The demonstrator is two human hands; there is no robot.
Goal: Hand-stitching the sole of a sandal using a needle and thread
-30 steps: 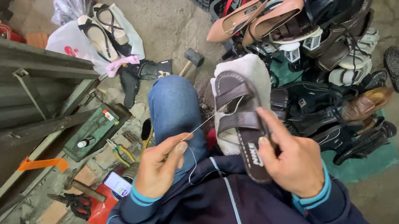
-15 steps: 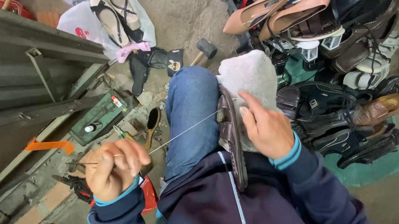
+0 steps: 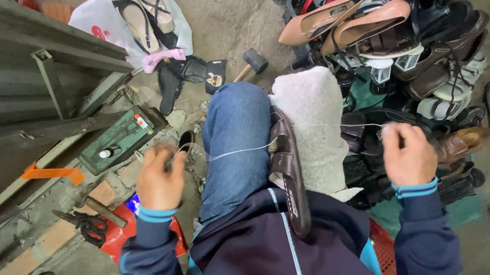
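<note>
1. The sandal (image 3: 288,169) stands on edge between the knees, against a cloth (image 3: 311,124) laid over the right knee.
2. The left hand (image 3: 160,178) is out to the left, the right hand (image 3: 408,154) to the right, a thread (image 3: 240,151) stretched between them through the sandal.
3. A heap of shoes (image 3: 393,34) lies ahead on the right.
4. A hammer (image 3: 252,62) lies ahead of the knees.
5. Scissors (image 3: 86,223) lie on the floor, left of the left arm.

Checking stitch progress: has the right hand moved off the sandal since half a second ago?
Yes. The right hand has swung outward from the brown sandal on the knee, toward the shoe pile, pulling thread.
</note>
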